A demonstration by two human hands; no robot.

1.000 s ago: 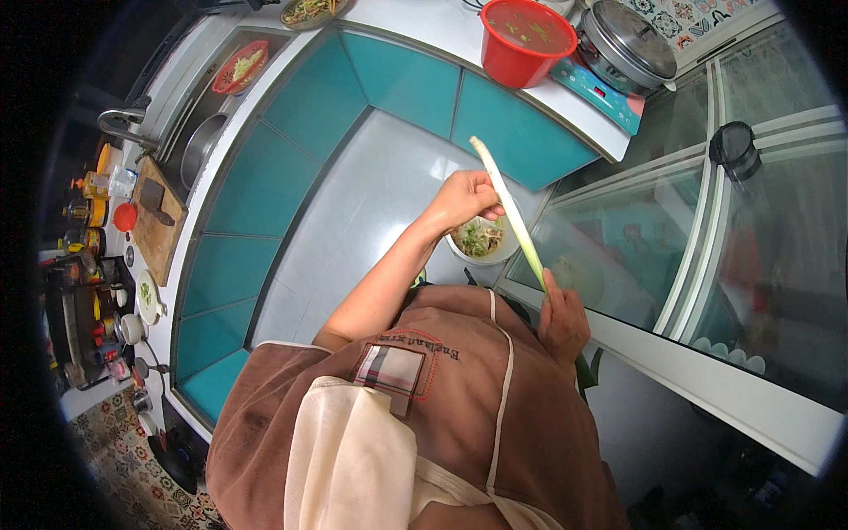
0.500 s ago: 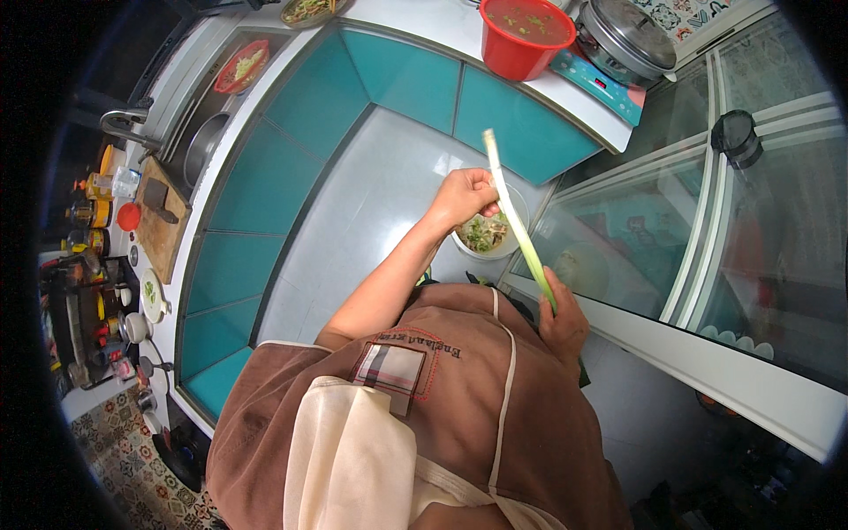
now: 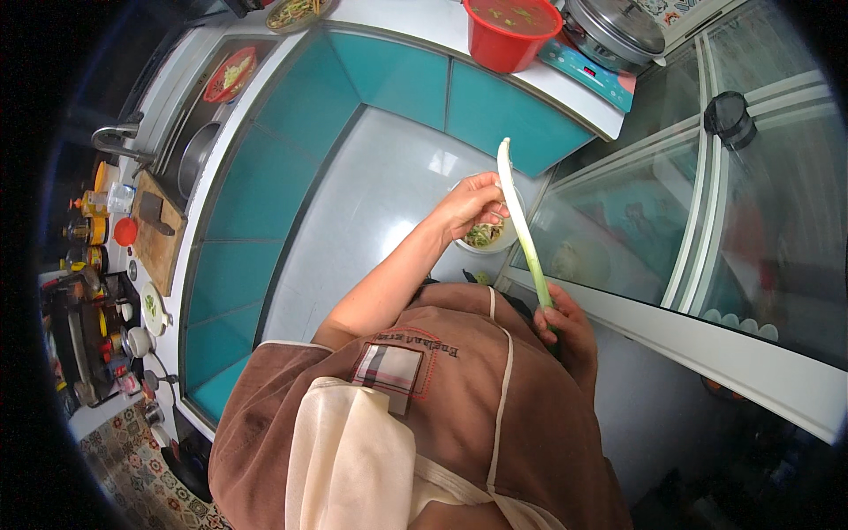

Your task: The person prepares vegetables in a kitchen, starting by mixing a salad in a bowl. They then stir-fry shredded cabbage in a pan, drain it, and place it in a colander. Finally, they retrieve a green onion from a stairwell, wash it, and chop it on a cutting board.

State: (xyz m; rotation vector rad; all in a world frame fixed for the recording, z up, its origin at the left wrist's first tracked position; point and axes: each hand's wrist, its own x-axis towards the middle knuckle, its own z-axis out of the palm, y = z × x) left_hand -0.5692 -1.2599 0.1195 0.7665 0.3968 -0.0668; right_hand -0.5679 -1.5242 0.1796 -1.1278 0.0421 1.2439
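Fingers of left hand (image 3: 473,208) pinching at the leek (image 3: 523,232), white part; fingers of right hand (image 3: 570,329) curled round its green portion. Leek aslant, overlapping white tub (image 3: 488,250) in view.

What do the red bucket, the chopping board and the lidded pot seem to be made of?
The red bucket: probably plastic, slightly glossy, going by its smooth, even colour.
The chopping board: apparently wood, matt, being tan with darker patches.
The lidded pot: likely polished metal, silvery with bright highlights; steel or aluminium, I can't tell.
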